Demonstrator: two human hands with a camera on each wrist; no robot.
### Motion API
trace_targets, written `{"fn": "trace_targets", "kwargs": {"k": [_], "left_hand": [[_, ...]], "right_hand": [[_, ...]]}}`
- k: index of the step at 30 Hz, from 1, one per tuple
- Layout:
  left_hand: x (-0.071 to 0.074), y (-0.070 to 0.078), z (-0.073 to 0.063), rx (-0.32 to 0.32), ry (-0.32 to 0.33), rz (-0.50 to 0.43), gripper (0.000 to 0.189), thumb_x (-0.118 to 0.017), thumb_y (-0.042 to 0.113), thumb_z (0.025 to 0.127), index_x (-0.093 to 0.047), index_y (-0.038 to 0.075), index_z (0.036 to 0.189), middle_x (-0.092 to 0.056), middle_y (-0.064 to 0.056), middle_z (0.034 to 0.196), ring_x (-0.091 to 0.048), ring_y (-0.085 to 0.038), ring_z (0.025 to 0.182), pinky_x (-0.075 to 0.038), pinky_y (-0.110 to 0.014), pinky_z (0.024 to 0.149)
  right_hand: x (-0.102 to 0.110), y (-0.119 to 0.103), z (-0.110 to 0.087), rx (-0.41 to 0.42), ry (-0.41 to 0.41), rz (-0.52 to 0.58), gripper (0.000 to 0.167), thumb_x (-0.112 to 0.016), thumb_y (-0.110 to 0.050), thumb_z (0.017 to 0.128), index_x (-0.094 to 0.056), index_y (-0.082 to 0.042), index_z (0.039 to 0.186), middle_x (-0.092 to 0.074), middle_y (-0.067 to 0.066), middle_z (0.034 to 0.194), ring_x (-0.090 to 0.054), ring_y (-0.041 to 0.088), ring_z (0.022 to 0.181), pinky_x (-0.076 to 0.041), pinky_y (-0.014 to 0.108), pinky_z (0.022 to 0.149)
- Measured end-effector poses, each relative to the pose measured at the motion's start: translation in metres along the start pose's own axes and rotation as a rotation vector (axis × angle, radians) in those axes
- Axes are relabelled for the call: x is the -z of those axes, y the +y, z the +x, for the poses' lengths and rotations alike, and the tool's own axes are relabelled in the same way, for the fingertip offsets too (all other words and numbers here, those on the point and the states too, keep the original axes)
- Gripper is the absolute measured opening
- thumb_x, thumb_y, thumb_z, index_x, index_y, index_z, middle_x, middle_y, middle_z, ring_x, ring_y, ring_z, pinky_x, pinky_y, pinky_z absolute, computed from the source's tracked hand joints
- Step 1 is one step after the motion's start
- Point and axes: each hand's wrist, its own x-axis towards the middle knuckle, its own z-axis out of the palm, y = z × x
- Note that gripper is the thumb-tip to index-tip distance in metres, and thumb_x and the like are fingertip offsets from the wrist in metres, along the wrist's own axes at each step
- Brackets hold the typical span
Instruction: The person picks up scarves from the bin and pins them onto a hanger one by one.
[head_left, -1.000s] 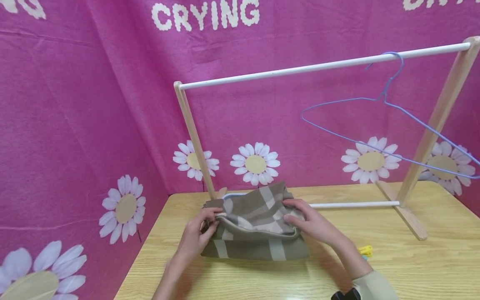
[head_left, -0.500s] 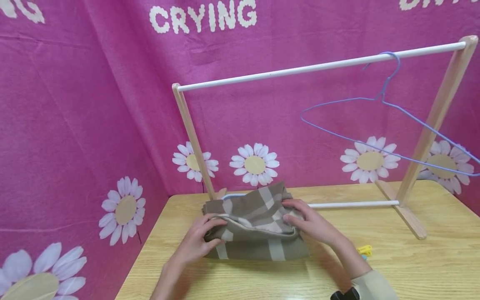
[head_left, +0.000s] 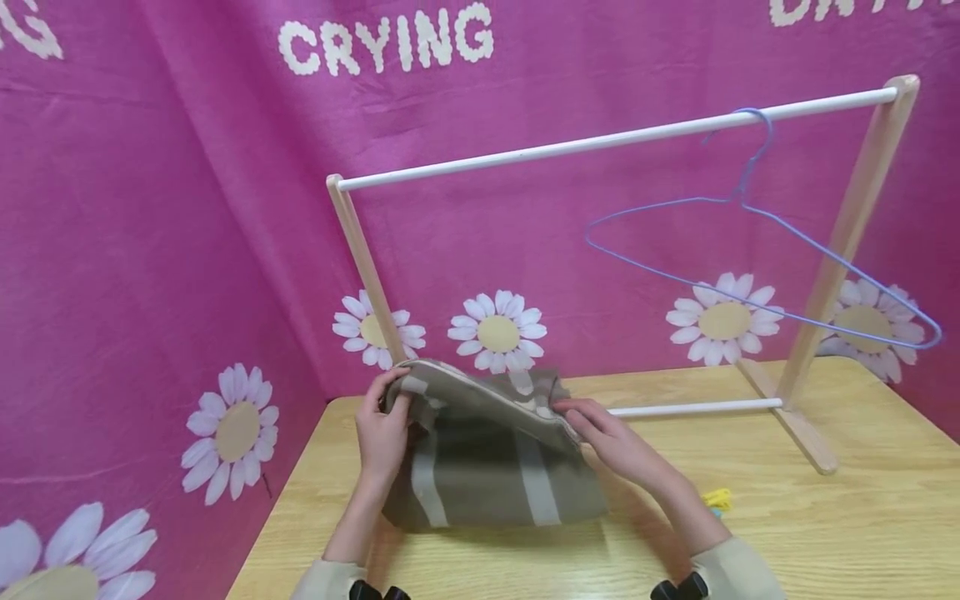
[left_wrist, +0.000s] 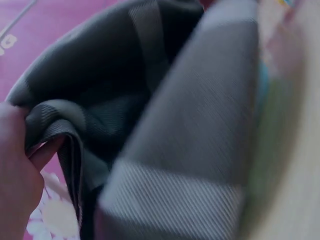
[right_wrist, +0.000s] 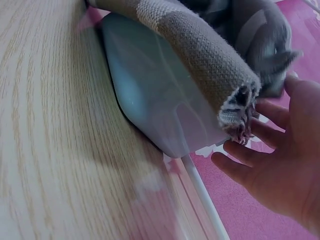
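A brown and beige plaid scarf [head_left: 487,467] lies bunched and folded at the left of the table, its near side hanging in a broad flap. My left hand [head_left: 384,429] pinches its raised far-left edge between thumb and fingers. At the scarf's right end, my right hand [head_left: 607,437] rests with its fingers fairly straight. The right wrist view shows those fingers touching the frayed, rolled end of the scarf [right_wrist: 200,55]. Beneath the cloth there, a pale blue plastic container [right_wrist: 150,95] stands on the table; the scarf hides it in the head view.
A wooden rack with a white top rail [head_left: 525,155] stands behind, with a blue wire hanger [head_left: 660,271] on its right part. A small yellow clip [head_left: 717,499] lies on the table [head_left: 750,550] near my right forearm. A pink daisy-print curtain [head_left: 225,208] closes off the back and left.
My left hand lets go of the scarf's near-left edge, regrips it, and lifts it up and away to the far left. The right hand stays nearly in place.
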Motion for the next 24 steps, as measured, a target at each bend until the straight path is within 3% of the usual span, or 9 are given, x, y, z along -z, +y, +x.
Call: {"fn": "trace_targets", "kwargs": {"k": [4, 5, 8, 12, 15, 19, 22, 24], "left_hand": [[-0.008, 0.021, 0.018, 0.048, 0.154, -0.163, 0.022, -0.066, 0.004, 0.093, -0.069, 0.002, 0.115, -0.067, 0.003, 0.105, -0.062, -0.003, 0.089, -0.053, -0.015, 0.071], [-0.009, 0.027, 0.023, 0.034, 0.181, -0.209, 0.022, -0.065, 0.003, 0.093, -0.068, 0.000, 0.115, -0.068, 0.005, 0.110, -0.062, -0.004, 0.098, -0.053, -0.016, 0.078], [-0.011, 0.041, 0.037, -0.018, 0.235, -0.310, 0.021, -0.066, 0.001, 0.092, -0.069, -0.001, 0.113, -0.070, 0.004, 0.108, -0.064, -0.008, 0.099, -0.054, -0.018, 0.080], [-0.008, 0.059, 0.048, -0.081, 0.286, -0.357, 0.017, -0.068, 0.001, 0.091, -0.072, 0.005, 0.107, -0.072, 0.002, 0.104, -0.066, -0.009, 0.098, -0.054, -0.020, 0.083], [-0.005, 0.071, 0.054, -0.120, 0.304, -0.323, 0.017, -0.070, 0.003, 0.090, -0.074, 0.008, 0.106, -0.073, 0.000, 0.106, -0.067, -0.011, 0.102, -0.054, -0.022, 0.086], [-0.003, 0.083, 0.060, -0.165, 0.252, -0.202, 0.019, -0.071, 0.004, 0.089, -0.074, 0.006, 0.107, -0.072, -0.005, 0.111, -0.066, -0.011, 0.106, -0.051, -0.022, 0.091], [-0.002, 0.089, 0.064, -0.200, 0.113, -0.039, 0.021, -0.071, 0.004, 0.088, -0.075, 0.007, 0.108, -0.073, -0.009, 0.112, -0.065, -0.013, 0.108, -0.048, -0.024, 0.096], [-0.002, 0.090, 0.064, -0.219, -0.019, 0.133, 0.023, -0.071, 0.004, 0.087, -0.075, 0.010, 0.109, -0.073, -0.009, 0.112, -0.065, -0.016, 0.109, -0.047, -0.028, 0.096]], "right_hand": [[-0.002, 0.000, 0.000, 0.002, -0.012, 0.039, 0.045, -0.036, -0.029, 0.109, -0.048, -0.001, 0.142, -0.045, 0.022, 0.146, -0.044, 0.043, 0.135, -0.041, 0.057, 0.108], [-0.003, 0.000, 0.000, 0.011, -0.007, 0.028, 0.044, -0.037, -0.028, 0.109, -0.048, -0.001, 0.141, -0.045, 0.023, 0.146, -0.044, 0.043, 0.135, -0.041, 0.057, 0.108], [-0.005, 0.002, 0.000, 0.046, 0.006, -0.017, 0.041, -0.047, -0.023, 0.106, -0.050, 0.001, 0.139, -0.044, 0.024, 0.146, -0.045, 0.046, 0.134, -0.041, 0.058, 0.107], [-0.008, 0.005, 0.000, 0.054, -0.005, -0.006, 0.047, -0.060, -0.019, 0.099, -0.048, 0.002, 0.139, -0.040, 0.025, 0.148, -0.045, 0.052, 0.132, -0.043, 0.059, 0.105], [-0.009, 0.007, 0.000, 0.033, -0.020, 0.019, 0.051, -0.062, -0.021, 0.098, -0.046, 0.000, 0.141, -0.039, 0.024, 0.149, -0.042, 0.054, 0.133, -0.042, 0.060, 0.105], [-0.010, 0.008, 0.000, 0.035, -0.020, 0.002, 0.050, -0.062, -0.022, 0.098, -0.047, 0.000, 0.141, -0.041, 0.024, 0.149, -0.042, 0.054, 0.133, -0.041, 0.062, 0.106], [-0.010, 0.008, -0.001, 0.044, -0.017, -0.003, 0.048, -0.062, -0.022, 0.099, -0.048, 0.001, 0.139, -0.041, 0.024, 0.149, -0.042, 0.055, 0.132, -0.041, 0.063, 0.105], [-0.009, 0.008, -0.001, 0.053, -0.020, -0.003, 0.048, -0.061, -0.021, 0.099, -0.049, 0.001, 0.139, -0.039, 0.025, 0.150, -0.042, 0.056, 0.132, -0.042, 0.063, 0.104]]}}
